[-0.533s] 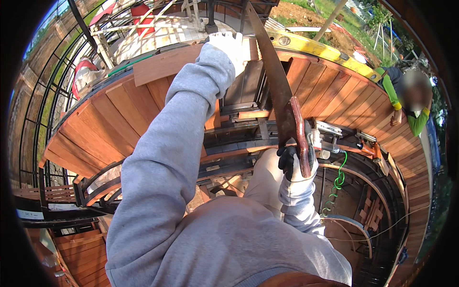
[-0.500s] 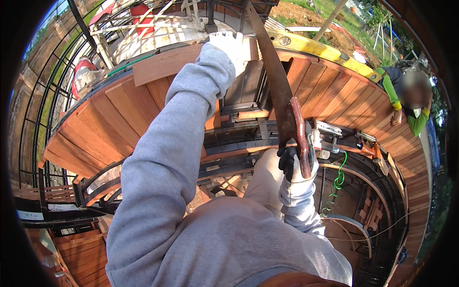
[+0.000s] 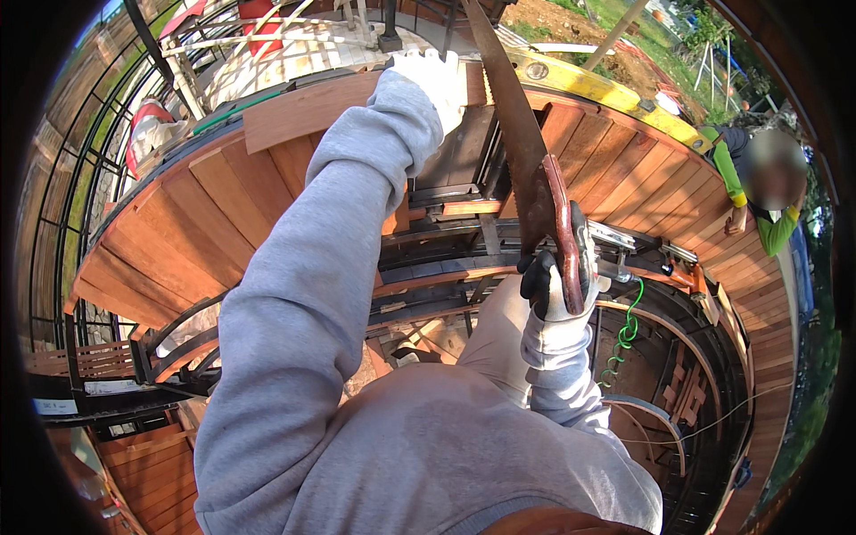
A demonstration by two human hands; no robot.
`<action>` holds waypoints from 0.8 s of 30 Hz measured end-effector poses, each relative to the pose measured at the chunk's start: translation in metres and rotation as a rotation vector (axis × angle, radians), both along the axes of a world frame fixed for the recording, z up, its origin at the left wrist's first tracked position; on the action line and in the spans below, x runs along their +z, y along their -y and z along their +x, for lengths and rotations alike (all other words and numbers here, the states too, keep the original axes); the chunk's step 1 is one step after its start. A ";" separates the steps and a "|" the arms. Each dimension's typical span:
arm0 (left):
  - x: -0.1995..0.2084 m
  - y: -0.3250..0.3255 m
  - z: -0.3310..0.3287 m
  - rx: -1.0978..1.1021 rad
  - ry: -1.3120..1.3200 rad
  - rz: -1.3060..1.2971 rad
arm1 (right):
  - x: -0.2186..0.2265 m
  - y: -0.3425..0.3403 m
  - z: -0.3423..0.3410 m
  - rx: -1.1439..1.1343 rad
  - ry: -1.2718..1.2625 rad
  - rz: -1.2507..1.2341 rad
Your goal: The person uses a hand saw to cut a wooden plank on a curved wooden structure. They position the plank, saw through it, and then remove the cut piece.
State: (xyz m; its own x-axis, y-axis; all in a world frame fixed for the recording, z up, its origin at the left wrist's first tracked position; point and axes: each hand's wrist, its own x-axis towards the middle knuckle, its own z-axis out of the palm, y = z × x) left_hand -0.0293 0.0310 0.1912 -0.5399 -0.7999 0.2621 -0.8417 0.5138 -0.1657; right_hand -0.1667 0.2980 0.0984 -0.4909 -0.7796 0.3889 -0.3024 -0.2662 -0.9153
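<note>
A handsaw (image 3: pixel 510 111) with a long brown blade and a reddish handle is gripped in my right hand (image 3: pixel 560 278), which wears a white-and-black glove. The blade points away from me, its toothed left edge against the right end of a wooden board (image 3: pixel 303 111). My left hand (image 3: pixel 432 87), in a white glove, is closed over this board just left of the blade, fingers bent at its far edge. The board lies across a curved run of fitted planks (image 3: pixel 192 205). A dark gap in the planking (image 3: pixel 456 160) shows below my left hand and the blade.
Right of the blade, a yellow spirit level (image 3: pixel 606 86) lies along the curved outer edge. A nail gun (image 3: pixel 687 275) rests at the right, near a coiled green air hose (image 3: pixel 629 332). Another person (image 3: pixel 758 178) leans over the deck at the far right. Black metal railing (image 3: pixel 67 223) curves round the left.
My right hand and the saw have slid forward, away from my body, along the cut line. The left hand stays on the board, and the view has shifted slightly.
</note>
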 end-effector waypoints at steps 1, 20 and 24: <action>0.002 -0.001 -0.001 -0.003 -0.002 0.029 | -0.008 -0.006 -0.005 0.009 -0.059 0.014; -0.007 -0.005 0.004 -0.014 -0.043 -0.141 | -0.006 -0.081 0.005 0.007 0.115 0.195; -0.001 -0.005 0.001 -0.033 -0.002 -0.101 | -0.011 -0.068 -0.001 0.040 0.063 0.077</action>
